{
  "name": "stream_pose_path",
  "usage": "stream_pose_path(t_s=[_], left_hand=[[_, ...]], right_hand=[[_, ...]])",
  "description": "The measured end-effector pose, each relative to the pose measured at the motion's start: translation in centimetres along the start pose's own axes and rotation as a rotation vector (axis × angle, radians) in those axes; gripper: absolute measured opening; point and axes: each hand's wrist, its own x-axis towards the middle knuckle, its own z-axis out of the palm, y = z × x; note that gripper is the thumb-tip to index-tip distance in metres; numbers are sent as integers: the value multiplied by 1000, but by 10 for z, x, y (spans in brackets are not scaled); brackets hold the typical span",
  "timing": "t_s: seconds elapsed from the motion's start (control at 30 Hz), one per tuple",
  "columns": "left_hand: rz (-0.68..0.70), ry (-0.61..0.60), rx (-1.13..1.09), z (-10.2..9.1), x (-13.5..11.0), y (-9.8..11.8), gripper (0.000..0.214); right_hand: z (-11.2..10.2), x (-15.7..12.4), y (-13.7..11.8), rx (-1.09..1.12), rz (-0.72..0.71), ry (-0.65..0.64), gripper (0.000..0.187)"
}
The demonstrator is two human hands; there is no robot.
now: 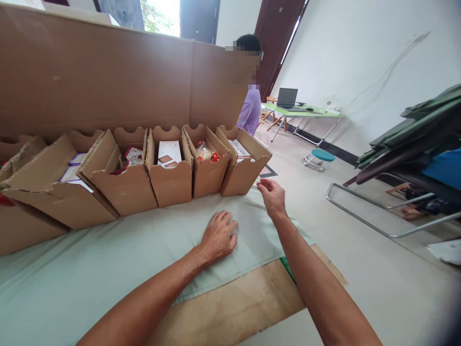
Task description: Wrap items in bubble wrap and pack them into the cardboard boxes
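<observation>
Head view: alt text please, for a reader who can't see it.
The left hand rests palm down on pale green cloth; the right hand is near the right end of a row of open cardboard boxes with packages inside. Behind stands a tall cardboard panel, another person in purple beyond.

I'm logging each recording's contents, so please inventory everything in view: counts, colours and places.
Open boxes: at least six, brown, row on cloth
Packaged goods: several, mixed colours, inside boxes
Cardboard panel: one, brown, behind boxes
Cloth: one, pale green, under boxes
Wooden surface: one, tan, under cloth
Other person: one, purple top, beyond panel
Folding table: one, green top, background
Laptop: one, dark, on folding table
Stool: one, teal seat, floor
Metal frame: one, silver, right
Door: one, dark red, behind person
Left hand: one, bare, on cloth
Right hand: one, bare, near rightmost box
</observation>
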Motion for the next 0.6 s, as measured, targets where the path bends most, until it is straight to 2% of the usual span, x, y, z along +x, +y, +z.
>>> stream_pose_path(t_s=[0.03, 0.1, 0.17, 0.23, 0.3, 0.37, 0.43, 0.5, 0.6], left_hand=[[7, -6, 16, 0, 0, 1, 37], [20, -19, 43, 0, 0, 3, 40], [30, -35, 65, 0, -4, 8, 46], [42, -54, 84, 0, -13, 16, 53], [72, -93, 75, -2, -29, 27, 61], [136, -141, -1, -3, -51, 35, 65], [175, -142, -156, -4, -75, 38, 58], [111, 0, -326, -8, -97, 32, 42], [-114, 404, -462, -27, -121, 13, 34]], right_hand=[[2, -9, -10, -18, -31, 42, 34], [15, -27, -40, -87, -130, 19, 31], [39, -37, -76, -269, -282, -153, 39], [67, -34, -111, -544, -353, -321, 59], [93, -23, -138, -851, -320, -411, 64], [110, -12, -154, -1037, -272, -440, 53], [118, -9, -161, -1086, -266, -441, 38], [113, -22, -164, -1090, -285, -433, 32], [79, -70, -164, -1081, -304, -425, 27]])
